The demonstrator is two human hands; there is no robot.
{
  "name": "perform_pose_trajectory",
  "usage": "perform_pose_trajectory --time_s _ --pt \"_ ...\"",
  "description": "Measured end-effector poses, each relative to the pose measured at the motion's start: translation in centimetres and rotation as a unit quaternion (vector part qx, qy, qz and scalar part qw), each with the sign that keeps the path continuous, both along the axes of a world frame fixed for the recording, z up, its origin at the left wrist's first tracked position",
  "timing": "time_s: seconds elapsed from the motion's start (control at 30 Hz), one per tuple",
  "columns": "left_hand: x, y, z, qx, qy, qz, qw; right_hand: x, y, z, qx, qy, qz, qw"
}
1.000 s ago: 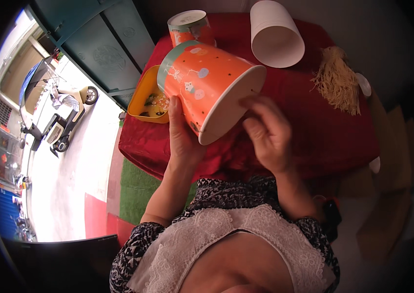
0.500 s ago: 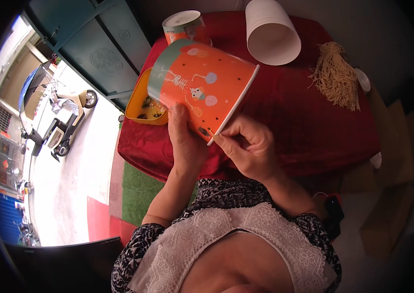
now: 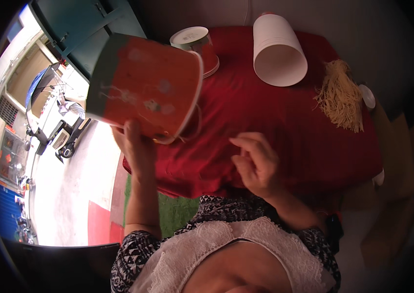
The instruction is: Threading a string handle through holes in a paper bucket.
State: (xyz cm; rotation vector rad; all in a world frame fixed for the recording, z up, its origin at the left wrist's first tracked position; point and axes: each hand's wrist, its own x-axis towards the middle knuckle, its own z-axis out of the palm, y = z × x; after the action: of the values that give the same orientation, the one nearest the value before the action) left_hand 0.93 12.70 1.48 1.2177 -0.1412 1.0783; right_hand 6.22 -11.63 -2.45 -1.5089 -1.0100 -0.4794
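Note:
My left hand (image 3: 137,149) is closed on an orange paper bucket (image 3: 141,85) with a green base and a print of a skeleton and balloons. The bucket is raised at the left, lying on its side, its white rim toward the right. A thin pale cord (image 3: 198,126) hangs in a loop beside the rim. Over the near part of the red cloth, my right hand (image 3: 258,163) is apart from the bucket. Its fingers are partly bent, with the thumb away from them, and I see nothing in it. What lies behind the bucket is hidden.
Red cloth (image 3: 226,107) covers the table. A similar bucket (image 3: 199,49) stands upside down at the back, beside a stack of white buckets (image 3: 279,44) lying on its side. A bundle of tan cords (image 3: 341,100) lies at the right, next to a white disc (image 3: 367,96).
My left hand has carried the bucket leftward, away from my right hand, which has let go of the rim and its cord. The yellow container is now hidden behind the bucket.

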Motion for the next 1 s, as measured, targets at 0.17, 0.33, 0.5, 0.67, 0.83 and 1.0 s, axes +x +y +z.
perform_pose_trajectory --time_s 0.17,0.33,0.5,0.67,0.83,1.0 --pt "3.0 9.2 4.2 0.172 0.028 0.216 0.961 1.5 -3.6 -3.0 -0.048 0.023 -0.079 0.995" --pt "9.5 15.4 6.0 0.256 0.062 0.261 0.929 1.3 -6.2 -4.5 -0.083 0.075 -0.137 0.984" --pt "15.5 19.1 5.1 0.204 0.092 0.203 0.953 0.6 -5.6 -4.5 -0.093 0.085 -0.167 0.978" --pt "20.0 19.0 4.2 0.226 0.114 0.147 0.956 1.1 -5.3 -4.9 -0.126 -0.009 -0.193 0.973" --pt "22.7 18.0 4.3 0.171 0.092 -0.016 0.981 0.7 -5.0 -4.8 -0.154 -0.004 -0.196 0.968" --pt "25.2 17.5 3.6 0.203 0.106 -0.035 0.973 0.6 -4.6 -4.5 -0.171 0.008 -0.204 0.964"
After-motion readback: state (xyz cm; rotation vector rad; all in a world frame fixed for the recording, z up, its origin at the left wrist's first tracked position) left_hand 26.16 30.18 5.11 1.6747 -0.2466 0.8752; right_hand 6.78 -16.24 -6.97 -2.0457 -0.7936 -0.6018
